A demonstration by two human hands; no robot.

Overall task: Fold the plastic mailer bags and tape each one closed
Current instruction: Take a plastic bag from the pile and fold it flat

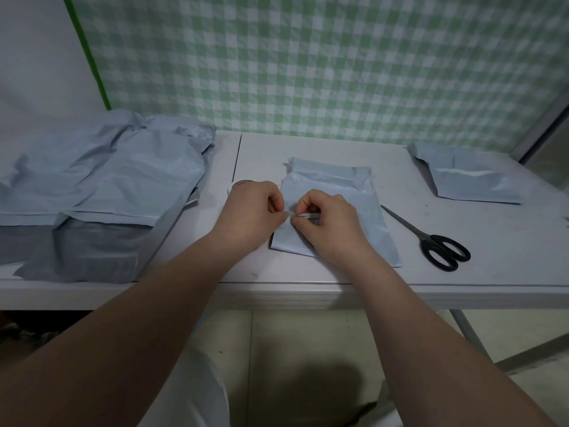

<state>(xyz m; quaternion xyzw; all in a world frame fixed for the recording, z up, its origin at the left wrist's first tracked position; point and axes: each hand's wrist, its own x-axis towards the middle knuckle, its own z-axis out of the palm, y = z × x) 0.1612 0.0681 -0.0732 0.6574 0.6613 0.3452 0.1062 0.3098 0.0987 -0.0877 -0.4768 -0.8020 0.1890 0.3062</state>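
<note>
Right, a green-and-white checked cloth (308,72) covers the far wall behind a white table (308,167), which has a seam running near-to-far left of centre. The left part of the table holds a loose pile of mailer bags (107,180): pale blue-grey, unfolded, overlapping, with darker grey ends close to the near edge. At centre, one folded mailer bag (338,186) lies flat, its flap turned over at the far end. At far right a second folded mailer bag (474,183) also lies flat, well apart from the centre one, with a white line showing along its fold. Black-handled scissors (437,241) lie closed just right of the centre bag, blades pointing far-left, handles near-right. The left hand (252,211) and right hand (329,220) sit over the left part of the centre bag, both with fingers curled. The tape roll (238,184) stands on the table just beyond the left hand and is mostly hidden by it; red print shows on top. The smallest item is a short strip of tape (303,214), with the left thumb and forefinger pinching its left end and the right hand pinching its right end. It is held between the hands over the bag; contact with the bag cannot be told.
</note>
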